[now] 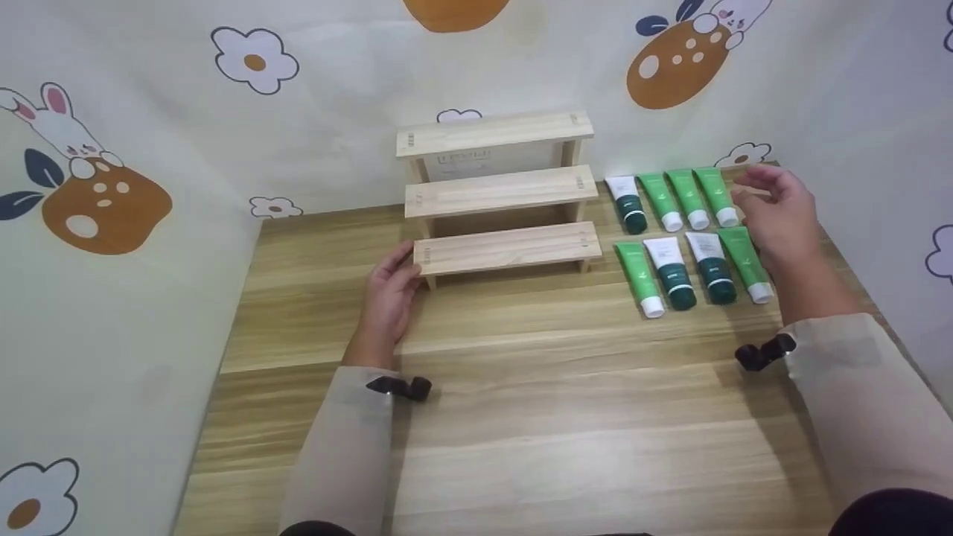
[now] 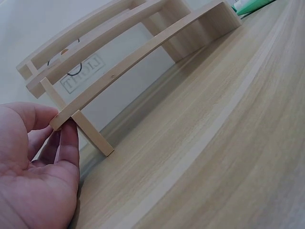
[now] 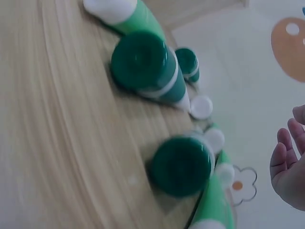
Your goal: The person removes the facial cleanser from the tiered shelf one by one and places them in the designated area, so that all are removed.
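Observation:
A three-tier wooden step rack (image 1: 506, 249) stands against the back wall. My left hand (image 1: 389, 294) grips the left end of its lowest step; in the left wrist view the thumb lies on top of the board and the fingers (image 2: 68, 143) are beneath it. Right of the rack, squeeze tubes lie in two rows, some green with white caps, like this green tube (image 1: 716, 195), others white and dark green, like this two-tone tube (image 1: 671, 274). My right hand (image 1: 782, 216) hovers at the right end of the rows, fingers loosely bent, holding nothing.
The wood-grain tabletop (image 1: 551, 417) stretches in front of the rack. A patterned cloth wall (image 1: 335, 141) with rabbits, flowers and orange fruit rises behind and at both sides. Black wrist cameras (image 1: 765, 352) sit on both sleeves.

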The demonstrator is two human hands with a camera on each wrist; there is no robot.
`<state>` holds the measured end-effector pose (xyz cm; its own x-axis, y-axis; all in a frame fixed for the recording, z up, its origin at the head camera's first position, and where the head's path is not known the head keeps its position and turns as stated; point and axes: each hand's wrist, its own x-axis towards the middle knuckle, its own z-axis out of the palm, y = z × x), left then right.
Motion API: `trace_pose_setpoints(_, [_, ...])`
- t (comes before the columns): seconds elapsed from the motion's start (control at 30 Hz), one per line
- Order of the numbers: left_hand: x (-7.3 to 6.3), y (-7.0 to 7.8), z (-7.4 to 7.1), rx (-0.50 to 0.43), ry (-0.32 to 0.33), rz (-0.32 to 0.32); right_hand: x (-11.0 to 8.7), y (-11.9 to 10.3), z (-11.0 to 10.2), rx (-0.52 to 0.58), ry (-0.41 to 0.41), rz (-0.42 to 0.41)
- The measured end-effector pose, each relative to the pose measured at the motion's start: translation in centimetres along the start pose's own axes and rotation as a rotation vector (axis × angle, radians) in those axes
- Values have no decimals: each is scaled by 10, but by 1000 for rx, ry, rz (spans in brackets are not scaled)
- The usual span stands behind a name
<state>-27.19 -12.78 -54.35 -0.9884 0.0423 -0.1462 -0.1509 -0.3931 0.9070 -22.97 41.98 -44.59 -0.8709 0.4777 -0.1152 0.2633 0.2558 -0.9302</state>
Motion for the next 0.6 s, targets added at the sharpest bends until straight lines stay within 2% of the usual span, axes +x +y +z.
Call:
trace_pose_setpoints(0.4, [-3, 0, 0, 4, 9, 2, -15, -20, 58, 73, -86, -174])
trace_pose_setpoints(0.6, [-3, -1, 0, 6, 13, 4, -20, -34, 88, 103, -117, -189])
